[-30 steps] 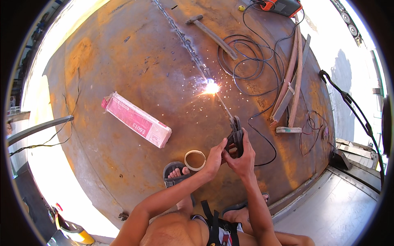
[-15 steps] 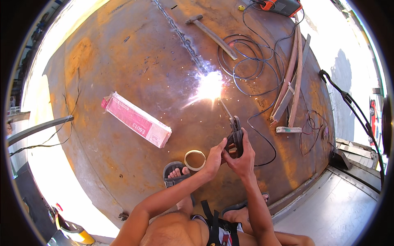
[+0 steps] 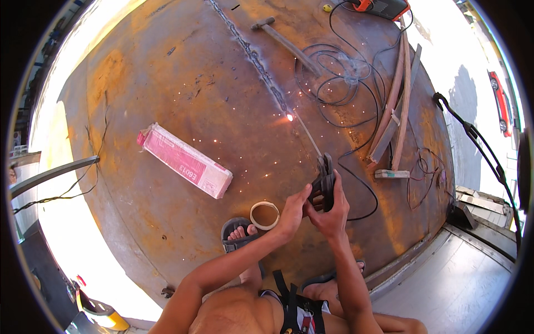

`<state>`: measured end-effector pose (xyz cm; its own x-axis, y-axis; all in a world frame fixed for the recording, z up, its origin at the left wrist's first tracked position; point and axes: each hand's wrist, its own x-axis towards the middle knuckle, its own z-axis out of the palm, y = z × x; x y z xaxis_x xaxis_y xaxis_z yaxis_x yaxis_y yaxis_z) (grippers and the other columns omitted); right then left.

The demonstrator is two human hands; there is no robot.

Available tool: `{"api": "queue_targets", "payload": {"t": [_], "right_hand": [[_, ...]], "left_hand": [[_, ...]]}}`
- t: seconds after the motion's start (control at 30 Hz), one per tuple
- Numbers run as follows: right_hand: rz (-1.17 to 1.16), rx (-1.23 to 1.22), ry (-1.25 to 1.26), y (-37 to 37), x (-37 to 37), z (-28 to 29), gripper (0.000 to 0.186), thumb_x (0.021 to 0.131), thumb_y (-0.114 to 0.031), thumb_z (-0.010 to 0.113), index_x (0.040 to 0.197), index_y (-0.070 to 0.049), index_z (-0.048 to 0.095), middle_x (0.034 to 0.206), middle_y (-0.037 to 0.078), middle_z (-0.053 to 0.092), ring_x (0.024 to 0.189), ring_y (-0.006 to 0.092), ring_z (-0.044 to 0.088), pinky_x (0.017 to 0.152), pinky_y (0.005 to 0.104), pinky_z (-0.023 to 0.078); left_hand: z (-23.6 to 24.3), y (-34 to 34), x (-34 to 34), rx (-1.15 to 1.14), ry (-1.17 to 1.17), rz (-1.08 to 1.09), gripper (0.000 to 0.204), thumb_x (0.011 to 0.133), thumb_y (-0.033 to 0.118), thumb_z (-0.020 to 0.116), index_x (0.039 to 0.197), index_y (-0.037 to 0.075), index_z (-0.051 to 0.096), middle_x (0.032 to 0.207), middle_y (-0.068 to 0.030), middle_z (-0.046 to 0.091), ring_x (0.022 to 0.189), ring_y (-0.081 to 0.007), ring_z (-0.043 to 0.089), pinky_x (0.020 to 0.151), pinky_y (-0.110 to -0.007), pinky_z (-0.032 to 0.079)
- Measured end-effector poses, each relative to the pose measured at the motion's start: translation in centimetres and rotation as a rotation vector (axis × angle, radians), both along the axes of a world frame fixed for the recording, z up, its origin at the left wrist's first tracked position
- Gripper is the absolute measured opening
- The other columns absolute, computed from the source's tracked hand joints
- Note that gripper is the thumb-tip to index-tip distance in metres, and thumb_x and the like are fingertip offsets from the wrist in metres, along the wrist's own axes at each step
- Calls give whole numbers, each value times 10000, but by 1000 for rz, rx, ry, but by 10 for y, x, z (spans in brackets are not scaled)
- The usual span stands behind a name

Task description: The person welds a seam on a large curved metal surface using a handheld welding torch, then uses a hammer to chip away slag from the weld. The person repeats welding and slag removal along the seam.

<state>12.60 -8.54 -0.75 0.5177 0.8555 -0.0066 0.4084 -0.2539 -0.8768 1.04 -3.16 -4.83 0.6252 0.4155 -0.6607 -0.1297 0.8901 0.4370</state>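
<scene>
Both my hands are wrapped around a black electrode holder (image 3: pixel 324 183) above the rusty steel plate (image 3: pixel 128 183). My left hand (image 3: pixel 292 216) grips it from the left; my right hand (image 3: pixel 332 218) closes on its right side. A thin welding rod (image 3: pixel 307 133) slants up and left out of the jaws. Its tip is just right of a small glowing orange spot (image 3: pixel 290 117), apparently a little apart from it. That spot ends a rough weld seam (image 3: pixel 250 53) running toward the far edge. Small sparks are scattered around.
A pink box (image 3: pixel 186 161) lies at left, a pale ring (image 3: pixel 266 228) beside my sandalled foot. Beyond are a hammer (image 3: pixel 286 44), a coiled cable (image 3: pixel 360 83) and an orange-black machine (image 3: pixel 384 8). Wooden strips (image 3: pixel 397 106) lie at right; a bent bar (image 3: pixel 55 172) juts in at left.
The bright arc has gone out, leaving a glowing spot, sparks and a smoke wisp. The electrode holder and my right hand have shifted slightly up and right.
</scene>
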Motion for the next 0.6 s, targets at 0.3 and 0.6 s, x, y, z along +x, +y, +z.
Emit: {"api": "queue_targets", "payload": {"t": [0.3,0.6], "right_hand": [[-6,-48,-51,-6,5,-11,931,787,-159,901,1557,40,417,1089,166,728,892,279,772,725,380,627],[-30,-112,-17,-12,5,-12,948,784,-196,902,1565,26,413,1099,176,734,942,311,766,801,398,608]], "left_hand": [[3,2,2,-34,1,-21,630,1118,491,478,1497,-11,519,1377,-173,660,1201,-319,687,1066,-430,538],[1,-3,3,-82,17,-23,588,1109,502,501,1442,26,588,1319,-113,682,1136,-234,697,1013,-375,551]]}}
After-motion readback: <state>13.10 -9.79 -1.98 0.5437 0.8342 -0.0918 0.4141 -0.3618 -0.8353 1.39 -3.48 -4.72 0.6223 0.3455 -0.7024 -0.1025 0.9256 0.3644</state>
